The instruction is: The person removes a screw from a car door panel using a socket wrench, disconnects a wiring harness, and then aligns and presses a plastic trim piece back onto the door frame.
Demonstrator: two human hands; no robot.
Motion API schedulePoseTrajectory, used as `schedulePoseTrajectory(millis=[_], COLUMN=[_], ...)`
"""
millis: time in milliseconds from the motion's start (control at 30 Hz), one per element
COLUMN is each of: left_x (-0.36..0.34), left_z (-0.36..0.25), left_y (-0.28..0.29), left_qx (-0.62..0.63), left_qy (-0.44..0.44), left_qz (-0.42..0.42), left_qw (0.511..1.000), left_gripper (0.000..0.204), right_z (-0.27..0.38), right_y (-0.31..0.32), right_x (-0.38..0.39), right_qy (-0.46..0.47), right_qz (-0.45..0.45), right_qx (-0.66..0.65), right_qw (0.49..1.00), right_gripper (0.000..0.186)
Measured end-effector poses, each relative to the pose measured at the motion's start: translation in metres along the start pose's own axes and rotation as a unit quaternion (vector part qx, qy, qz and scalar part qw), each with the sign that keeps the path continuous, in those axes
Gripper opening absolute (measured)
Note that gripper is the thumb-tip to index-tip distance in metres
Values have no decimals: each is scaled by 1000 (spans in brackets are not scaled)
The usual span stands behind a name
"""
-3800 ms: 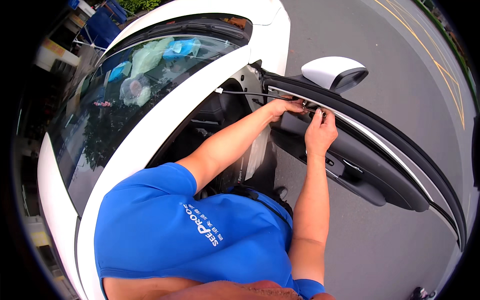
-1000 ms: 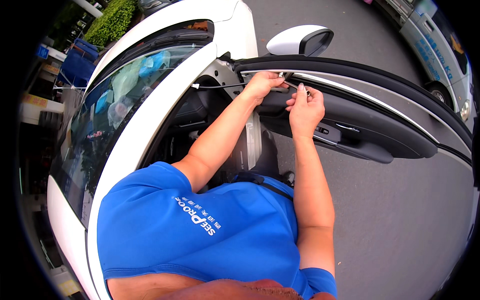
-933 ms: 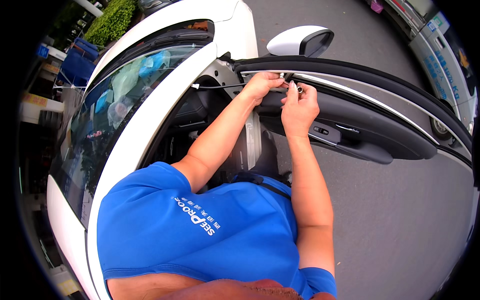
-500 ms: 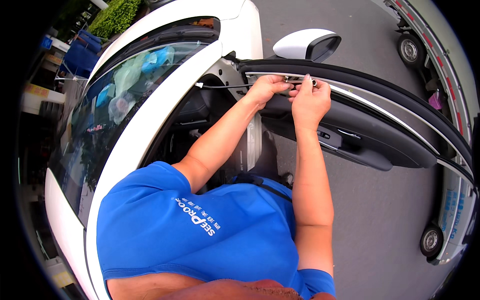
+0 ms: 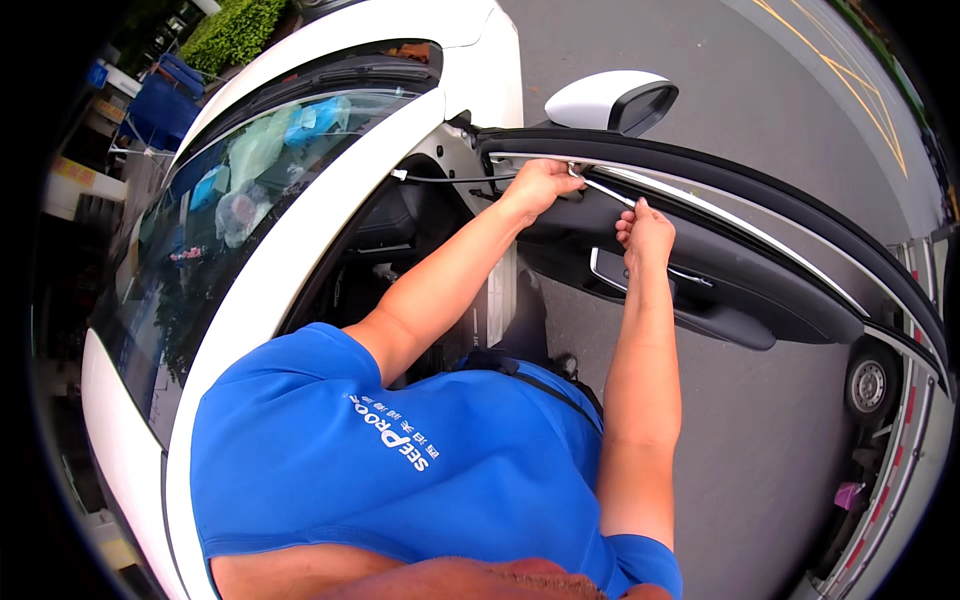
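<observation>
A: Both hands are up at the open door (image 5: 700,270), upper middle of the frame. The left hand (image 5: 545,183) lies curled over the top edge near the hinge end, seemingly to steady the front end of that thin bright strip (image 5: 610,192) running along the sill

B: And the right hand (image 5: 645,228)?

A: Fingers bunched, pinching the strip just below and right of the left one. I'd say it grips there so the strip can be worked along the sill while the other hand pins it

B: Where does the strip lie?

A: Along the inner top edge of the door, under the mirror (image 5: 610,100), slanting between the 2 hands

B: Any change from half a second ago?

A: The hands were nearly touching then; now the right one sits lower and further right, with a gap between them. A wheel (image 5: 868,382) shows at the right edge, higher than before, and the windscreen (image 5: 230,210) fills the left as it did
</observation>
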State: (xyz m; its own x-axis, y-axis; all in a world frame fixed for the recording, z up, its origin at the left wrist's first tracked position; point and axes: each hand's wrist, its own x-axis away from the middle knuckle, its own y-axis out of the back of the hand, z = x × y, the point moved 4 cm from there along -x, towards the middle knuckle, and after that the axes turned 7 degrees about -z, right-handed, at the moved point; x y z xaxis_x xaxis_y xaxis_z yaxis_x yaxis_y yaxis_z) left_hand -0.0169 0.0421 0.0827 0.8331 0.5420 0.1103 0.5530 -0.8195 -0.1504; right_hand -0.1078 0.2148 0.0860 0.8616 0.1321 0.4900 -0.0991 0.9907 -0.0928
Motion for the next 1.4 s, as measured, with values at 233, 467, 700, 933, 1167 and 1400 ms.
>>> schedulePoseTrajectory(millis=[233,467,700,933,1167,1400], left_x=[-10,-7,-5,-9,-8,-5], left_z=[5,5,1,1,-4,-7], left_y=[6,8,4,10,8,4], left_qx=[-64,-106,-101,10,32,-18], left_qy=[63,109,92,62,41,28], left_qz=[-19,12,-13,43,74,42], left_qw=[996,988,990,997,996,999], left_gripper=[28,30,31,34,30,32], right_z=[-13,-11,2,26,53,42], right_y=[6,11,0,-32,-48,-38], right_x=[-3,4,33,84,88,64], right_qy=[-34,-16,100,350,520,293], right_qz=[49,25,3,-2,-99,-17], right_qx=[2,2,-50,57,178,13], right_qw=[998,1000,994,935,830,956], right_gripper=[23,24,26,21,19,19])
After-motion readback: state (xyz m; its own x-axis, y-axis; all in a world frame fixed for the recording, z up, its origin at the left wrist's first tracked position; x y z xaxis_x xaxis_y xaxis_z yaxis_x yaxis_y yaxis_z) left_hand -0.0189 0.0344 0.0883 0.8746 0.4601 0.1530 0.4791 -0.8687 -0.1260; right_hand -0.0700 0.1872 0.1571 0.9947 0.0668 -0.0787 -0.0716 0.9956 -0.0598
